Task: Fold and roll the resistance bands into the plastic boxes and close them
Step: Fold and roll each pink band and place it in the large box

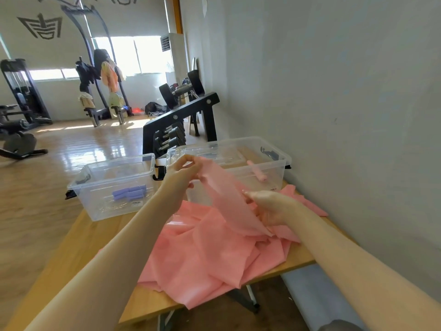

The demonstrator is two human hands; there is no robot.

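A pile of loose pink resistance bands (210,254) lies on the wooden table (78,240). My left hand (183,170) pinches the raised end of one pink band (226,201) above the pile. My right hand (269,204) grips the same band lower down, to the right. Two open clear plastic boxes stand behind the pile. The left box (95,206) holds purple rolled bands (130,193). The right box (274,173) holds one pink rolled band (257,172).
A grey wall runs along the table's right side. A black dumbbell rack (181,118) stands just behind the boxes. A rolled grey mat (317,299) lies on the floor under the table's right edge. Gym machines stand across the wooden floor at the left.
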